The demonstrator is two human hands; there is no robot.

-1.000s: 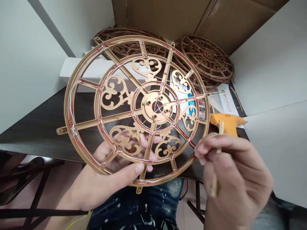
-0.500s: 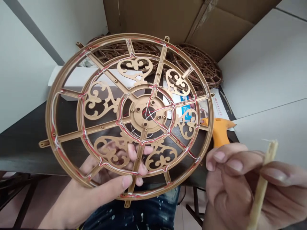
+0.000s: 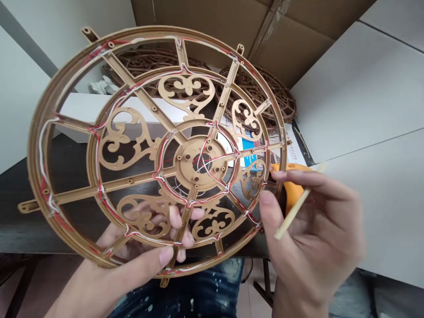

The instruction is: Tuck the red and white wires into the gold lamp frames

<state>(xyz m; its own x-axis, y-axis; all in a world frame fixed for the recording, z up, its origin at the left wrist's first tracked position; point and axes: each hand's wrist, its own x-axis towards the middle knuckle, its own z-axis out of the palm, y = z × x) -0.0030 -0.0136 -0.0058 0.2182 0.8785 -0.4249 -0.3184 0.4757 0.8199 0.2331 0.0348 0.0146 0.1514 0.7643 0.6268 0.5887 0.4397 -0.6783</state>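
My left hand carries the tilted round frame above the dark table, thumb pressed on the lower spoke and rim, the other fingers curled behind. If that one-sided grip slackens, I judge the frame could tip or twist, because its weight hangs well away from my thumb. The red and white wires could spring out of the grooves if a fingertip snags them, and the loose strands crossing the hub opening look easiest to catch. My right hand is half open at the right rim, thumb and forefinger slightly apart, the pale stick tucked between my fingers; its end could scrape a wire if I turn my wrist carelessly. Whether those fingertips touch the rim, I cannot tell

Counting: one frame in hand, with six scroll ornaments; one stick; one orange glue gun beyond the rim; one white box; two piles of similar frames behind, how many in each I can't make out
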